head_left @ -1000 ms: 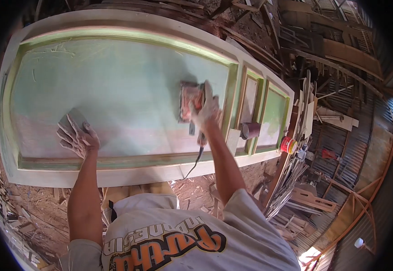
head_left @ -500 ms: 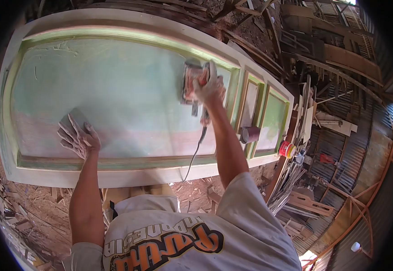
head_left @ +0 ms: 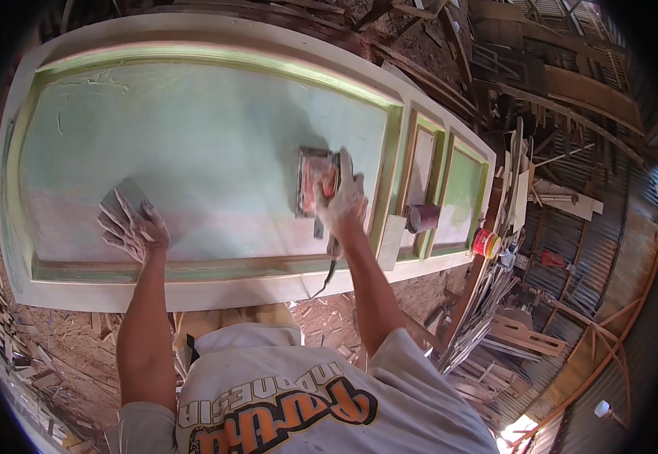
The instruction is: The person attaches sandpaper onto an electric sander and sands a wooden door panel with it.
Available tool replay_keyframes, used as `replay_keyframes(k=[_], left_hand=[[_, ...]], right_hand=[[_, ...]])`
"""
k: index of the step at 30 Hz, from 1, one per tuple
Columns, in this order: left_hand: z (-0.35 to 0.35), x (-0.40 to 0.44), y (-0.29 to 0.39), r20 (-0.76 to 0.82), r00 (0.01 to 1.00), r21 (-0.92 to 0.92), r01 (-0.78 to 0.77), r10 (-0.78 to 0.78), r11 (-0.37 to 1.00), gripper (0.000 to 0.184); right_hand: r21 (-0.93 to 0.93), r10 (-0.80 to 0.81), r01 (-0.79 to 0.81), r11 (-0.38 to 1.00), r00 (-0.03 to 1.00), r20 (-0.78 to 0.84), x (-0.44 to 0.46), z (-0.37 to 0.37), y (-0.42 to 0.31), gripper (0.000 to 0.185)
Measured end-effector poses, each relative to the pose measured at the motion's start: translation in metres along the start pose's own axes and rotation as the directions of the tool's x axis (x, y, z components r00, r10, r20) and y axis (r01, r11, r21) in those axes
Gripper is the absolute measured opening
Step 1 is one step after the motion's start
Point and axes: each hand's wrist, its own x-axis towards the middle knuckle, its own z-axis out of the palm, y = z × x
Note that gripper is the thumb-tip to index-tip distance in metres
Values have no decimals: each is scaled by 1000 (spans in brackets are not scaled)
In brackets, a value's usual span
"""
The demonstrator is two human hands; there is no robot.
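Note:
A door-like wooden panel (head_left: pixel 193 23) with a pale raised frame lies before me, its large inset painted in worn green and whitish tones. My right hand (head_left: pixel 344 204) grips a red and black electric sander (head_left: pixel 315 181), whose flat pad rests on the right part of the inset. The sander's dark cord (head_left: pixel 330 278) runs down past the panel's near edge. On the lower left of the inset, my left hand (head_left: pixel 136 227) lies flat with fingers spread and dusty. A dark grey patch (head_left: pixel 123 194) shows under its fingertips; I cannot tell whether it is a sheet or shadow.
A brownish-purple roll (head_left: pixel 423 218) sits on the panel's narrow divider, beside a pale flat piece (head_left: pixel 391 242). Near the right end stands a red and yellow tub (head_left: pixel 485 244). Wood strips (head_left: pixel 469 318) and scraps cover the ground, with corrugated metal (head_left: pixel 571 250) at the right.
My right hand has drawn the sander down toward me and slightly left across the inset. The left hand stays in place. The pale flat piece by the divider now shows beside my forearm.

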Motion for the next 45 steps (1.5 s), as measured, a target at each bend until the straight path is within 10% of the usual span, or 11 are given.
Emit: replay_keyframes(k=[18, 32, 45], left_hand=[[1, 0, 2, -16, 1000, 9, 23, -23, 1000, 79], [-3, 0, 2, 22, 999, -45, 30, -29, 999, 80], [-2, 0, 2, -4, 1000, -52, 29, -30, 998, 81]], right_hand=[[-151, 25, -29, 988, 999, -29, 191, -3, -33, 105], [-16, -4, 5, 1000, 997, 77, -53, 10, -24, 99], [-154, -10, 7, 988, 1000, -15, 189, 1, -62, 104]])
